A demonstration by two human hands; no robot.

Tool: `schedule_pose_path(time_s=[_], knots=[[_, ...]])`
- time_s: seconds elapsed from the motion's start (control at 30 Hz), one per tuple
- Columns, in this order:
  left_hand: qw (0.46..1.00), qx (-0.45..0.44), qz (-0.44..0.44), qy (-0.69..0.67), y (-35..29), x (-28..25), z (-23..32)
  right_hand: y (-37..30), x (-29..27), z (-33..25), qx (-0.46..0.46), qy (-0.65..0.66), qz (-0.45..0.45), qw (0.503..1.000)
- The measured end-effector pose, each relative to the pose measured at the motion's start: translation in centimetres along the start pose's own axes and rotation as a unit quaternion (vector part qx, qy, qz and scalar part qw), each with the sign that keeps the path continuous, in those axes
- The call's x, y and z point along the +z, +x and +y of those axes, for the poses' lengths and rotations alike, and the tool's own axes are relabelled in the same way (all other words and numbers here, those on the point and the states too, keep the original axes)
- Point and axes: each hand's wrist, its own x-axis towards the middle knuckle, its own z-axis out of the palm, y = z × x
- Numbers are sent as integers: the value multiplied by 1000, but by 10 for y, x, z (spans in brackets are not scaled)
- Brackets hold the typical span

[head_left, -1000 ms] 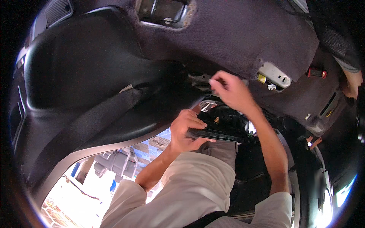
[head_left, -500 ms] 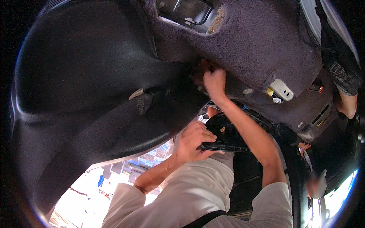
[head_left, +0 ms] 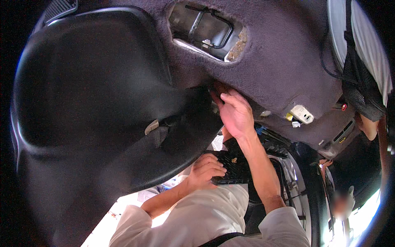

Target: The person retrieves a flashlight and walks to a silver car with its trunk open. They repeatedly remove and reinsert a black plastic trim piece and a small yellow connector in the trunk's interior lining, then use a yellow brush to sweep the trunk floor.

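Note:
My left hand (head_left: 205,171) grips a black plastic trim piece (head_left: 232,177) by its left edge, low in the middle in front of my body. A small tan clip (head_left: 234,160) sits on that piece. Higher up, my right hand (head_left: 238,113) reaches to the seam where a large smooth black panel (head_left: 90,90) meets the grey carpet lining (head_left: 284,53). Its palm shows and the thumb stands apart. The fingers are stretched out, their tips partly lost in shadow at the panel's edge; I see nothing held in them.
A cut-out (head_left: 193,24) in the carpet exposes metal and a black bar. To the right are a pale bracket (head_left: 302,114), a white connector (head_left: 296,124) and a red-ringed part (head_left: 344,107). Another person's bare limb (head_left: 367,127) shows at the right edge, and a blurred person (head_left: 341,203) lower down.
My right hand has turned from a bent, closed shape to stretched fingers with the palm showing. The trim piece in my left hand sits lower and flatter. The view has shifted slightly.

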Motion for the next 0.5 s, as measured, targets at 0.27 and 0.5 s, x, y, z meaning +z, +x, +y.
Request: schedule_pose_path(time_s=[0.27, 0.5], knots=[[999, 6, 34, 31, -9, 2, -3, 7, -23, -12, 30, -264, 34, 963], [998, 51, -25, 26, 16, 10, 0, -34, -90, -19, -60, -436, 318, 840]])
